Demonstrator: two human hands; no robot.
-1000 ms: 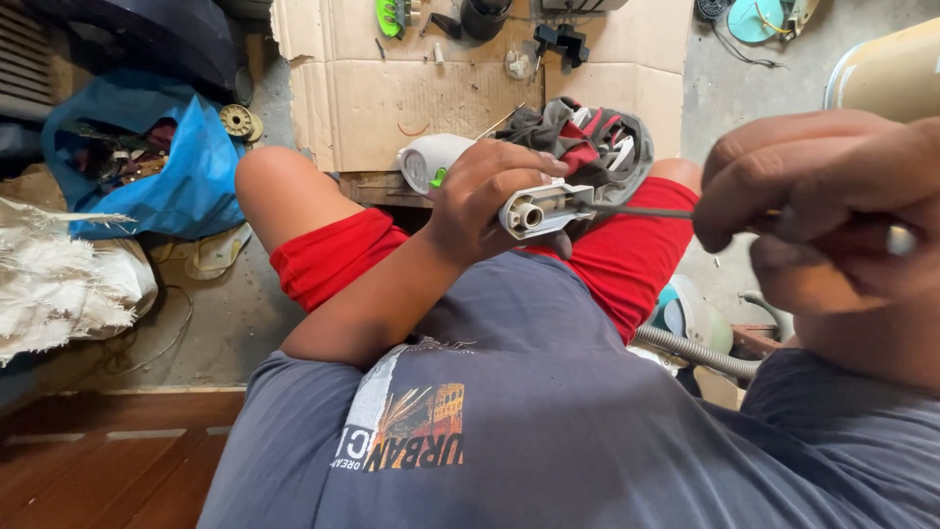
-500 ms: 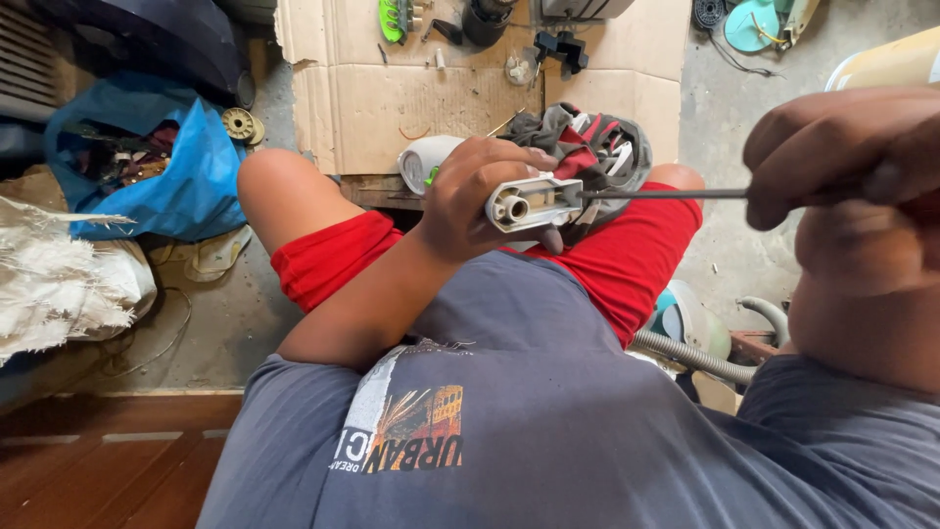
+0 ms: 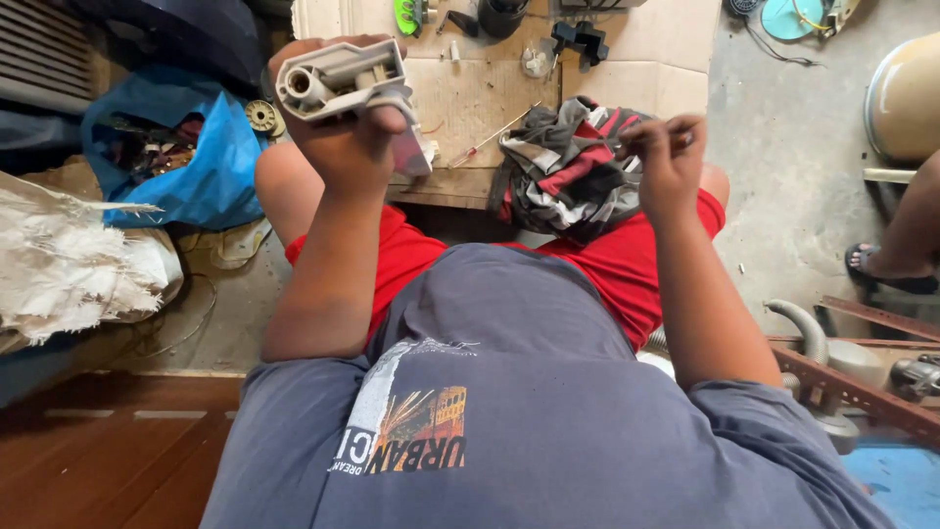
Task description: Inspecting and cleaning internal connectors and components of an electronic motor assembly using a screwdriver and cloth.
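Left hand grips grey plastic housing; right hand pinches perhaps a thin rod above crumpled cloth.

Blue plastic bag upper left on the floor, mouth open, dark bits and scrap inside, crumpled. Frayed white woven sack at left edge, just below the bag. Flattened tan cardboard sheets top centre, lying as a worktop with small parts on them. Printed graphic patch on the grey shirt front, bottom centre: white lettering with an orange-and-dark picture. No screens or signs in view.
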